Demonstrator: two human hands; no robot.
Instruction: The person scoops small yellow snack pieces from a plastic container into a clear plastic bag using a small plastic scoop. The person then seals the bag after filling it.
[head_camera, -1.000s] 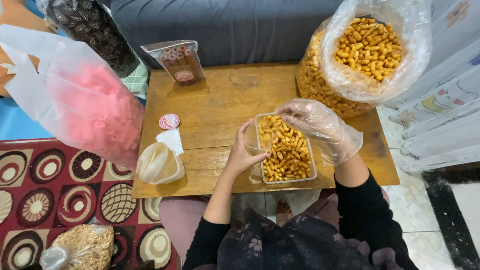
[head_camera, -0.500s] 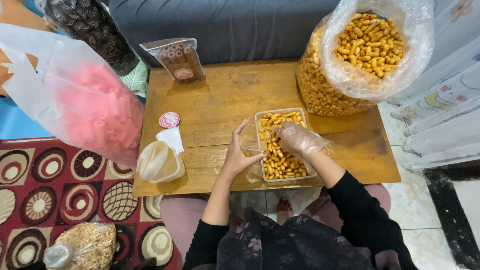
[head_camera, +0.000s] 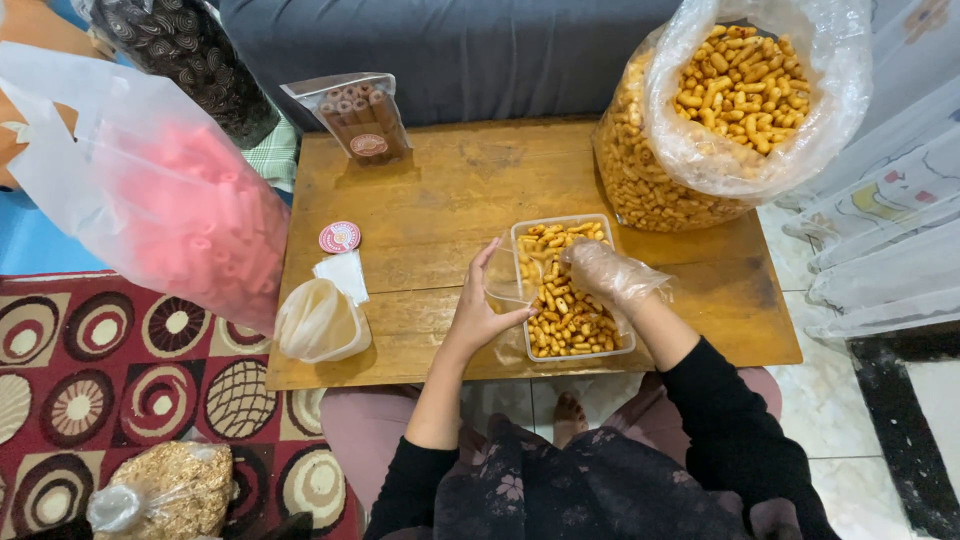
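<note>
**Gloved hand working in a tub of golden snack sticks**

A clear rectangular plastic container (head_camera: 573, 290), filled with short golden-yellow snack sticks, is sitting near the front edge of a low brown wooden table (head_camera: 440, 190). The left hand (head_camera: 480, 305), bare, is bracing the container's left wall, thumb and fingers spread open along the rim rather than closed around it. The right hand (head_camera: 610, 272), covered by a thin transparent plastic glove, is reaching into the container from the right, its fingers curled down among the sticks; whether they are pinching any cannot be told.

Just behind the container, a large clear plastic bag of the same golden sticks (head_camera: 730, 110) is standing open on the table's far right corner. Left of the hands, a small knotted translucent bag (head_camera: 318, 322), a white folded paper (head_camera: 342, 275) and a round pink-and-white sticker (head_camera: 340, 237) are lying on the wood. A clear packet of brown rolled wafers (head_camera: 355, 120) is leaning against a grey sofa (head_camera: 480, 50).
</note>
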